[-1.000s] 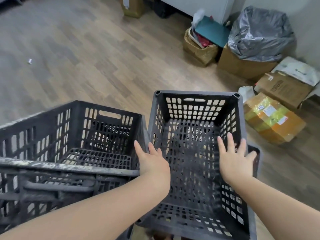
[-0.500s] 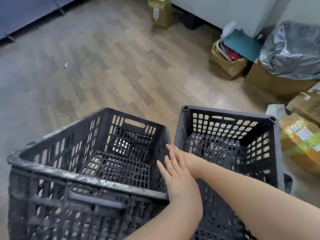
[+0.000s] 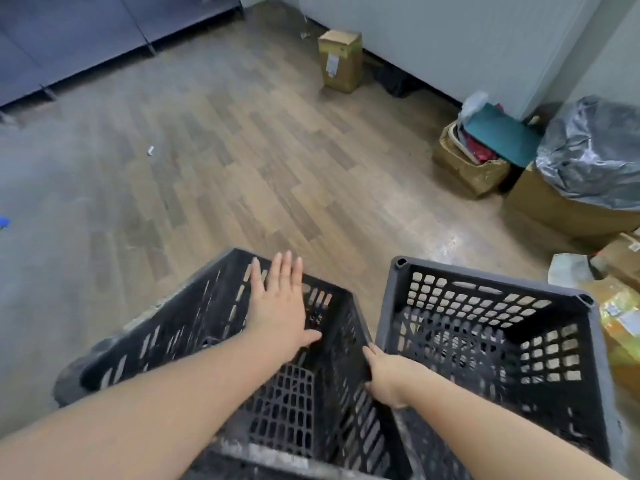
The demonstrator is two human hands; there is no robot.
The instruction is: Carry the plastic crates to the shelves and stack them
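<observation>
Two black slatted plastic crates stand side by side on the wooden floor just below me. My left hand [image 3: 278, 306] stretches across the open top of the left crate [image 3: 194, 327], fingers straight and spread, their tips near its far rim. My right hand [image 3: 384, 381] curls its fingers over the right wall of that same crate, in the gap beside the right crate [image 3: 491, 285]. Both crates look empty. Dark blue shelf panels [image 3: 69, 39] line the far left wall.
Along the right wall sit an open cardboard box of clutter [image 3: 474, 168], a box under a grey plastic bag [image 3: 588, 150], and a yellow wrapped parcel [image 3: 620, 320]. A small upright carton [image 3: 341, 60] stands by the back wall. Bare floor [image 3: 225, 150] lies ahead.
My left hand has left the shared rim and reached forward across the left crate. My right hand has taken hold of that crate's right wall. The view has tilted up toward the shelves.
</observation>
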